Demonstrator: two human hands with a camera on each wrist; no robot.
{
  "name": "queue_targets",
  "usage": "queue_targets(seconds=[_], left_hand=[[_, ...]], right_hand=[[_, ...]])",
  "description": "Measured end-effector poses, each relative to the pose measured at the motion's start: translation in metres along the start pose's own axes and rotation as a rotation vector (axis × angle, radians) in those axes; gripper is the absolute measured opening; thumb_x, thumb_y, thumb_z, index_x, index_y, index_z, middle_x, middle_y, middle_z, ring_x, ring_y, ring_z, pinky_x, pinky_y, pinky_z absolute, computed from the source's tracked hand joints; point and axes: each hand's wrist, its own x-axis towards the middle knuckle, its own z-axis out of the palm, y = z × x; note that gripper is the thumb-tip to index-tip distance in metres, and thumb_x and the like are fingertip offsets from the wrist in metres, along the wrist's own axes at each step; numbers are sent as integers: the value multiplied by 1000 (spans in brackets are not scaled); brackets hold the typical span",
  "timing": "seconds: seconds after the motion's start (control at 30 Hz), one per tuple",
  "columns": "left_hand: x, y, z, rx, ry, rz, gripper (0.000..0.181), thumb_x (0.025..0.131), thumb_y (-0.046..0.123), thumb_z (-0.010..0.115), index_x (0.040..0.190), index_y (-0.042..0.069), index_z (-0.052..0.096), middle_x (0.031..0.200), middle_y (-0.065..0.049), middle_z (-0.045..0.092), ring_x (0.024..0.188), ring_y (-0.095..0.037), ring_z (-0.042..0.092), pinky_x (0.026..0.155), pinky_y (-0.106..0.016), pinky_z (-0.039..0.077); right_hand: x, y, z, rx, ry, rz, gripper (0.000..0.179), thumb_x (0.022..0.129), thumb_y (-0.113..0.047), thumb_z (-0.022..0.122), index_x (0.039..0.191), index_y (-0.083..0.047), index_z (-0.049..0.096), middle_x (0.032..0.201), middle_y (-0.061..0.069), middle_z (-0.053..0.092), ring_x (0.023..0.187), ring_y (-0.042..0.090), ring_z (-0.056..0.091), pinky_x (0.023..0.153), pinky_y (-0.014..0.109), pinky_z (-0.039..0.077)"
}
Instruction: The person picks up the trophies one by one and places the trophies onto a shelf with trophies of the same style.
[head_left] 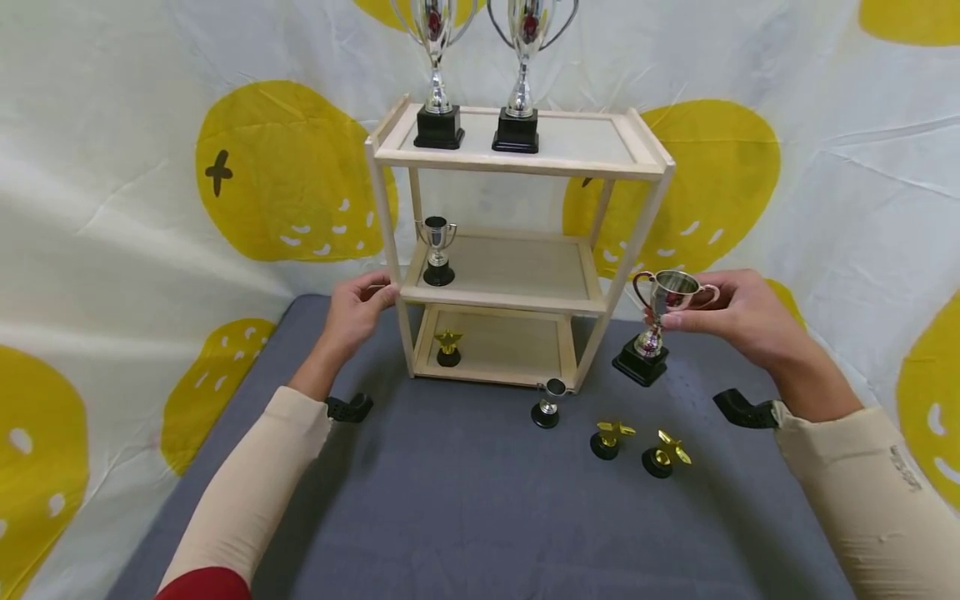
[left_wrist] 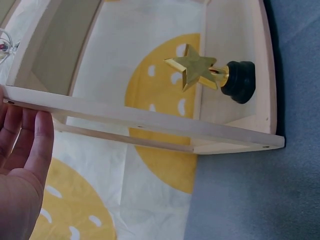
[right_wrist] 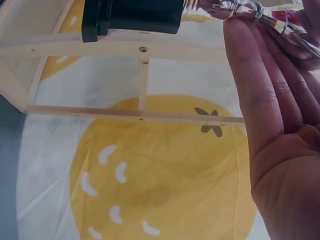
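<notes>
My right hand (head_left: 738, 321) holds a silver trophy cup (head_left: 651, 333) with two handles and a black square base, pinched at its stem to the right of the wooden shelf. The trophy hangs tilted over the cloth; in the right wrist view its black base (right_wrist: 145, 15) overlaps the shelf frame. At the left front post (left_wrist: 150, 125) of the shelf, my left hand (head_left: 356, 308) grips the wood at about the middle tier. A small silver cup (head_left: 437, 250) stands on that tier at left, and a gold star trophy (left_wrist: 195, 67) stands on the bottom tier below.
Two tall silver trophies (head_left: 438, 92) stand on the top tier (head_left: 581, 137). On the grey cloth (head_left: 450, 500), in front of the shelf's right side, are a small silver cup (head_left: 549, 404) and two gold star trophies (head_left: 606, 439). A yellow-patterned curtain (head_left: 135, 125) hangs behind.
</notes>
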Motion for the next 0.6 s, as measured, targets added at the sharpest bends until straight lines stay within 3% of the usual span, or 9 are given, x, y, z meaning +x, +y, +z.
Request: queue_targets(seconds=[0.27, 0.6], left_hand=[[0, 0, 1, -8, 7, -10, 34, 104, 15, 64, 133, -3, 66, 134, -20, 64, 101, 2, 66, 96, -26, 62], [-1, 0, 1, -8, 3, -4, 35, 104, 14, 64, 133, -6, 66, 132, -23, 65, 97, 6, 67, 89, -15, 60]], right_hand=[[3, -4, -1, 15, -3, -20, 16, 89, -7, 81, 104, -3, 79, 80, -3, 78, 66, 20, 66, 59, 29, 53], [4, -10, -3, 5, -4, -24, 14, 87, -6, 82, 101, -6, 79, 77, -3, 76, 65, 19, 65, 58, 28, 51]])
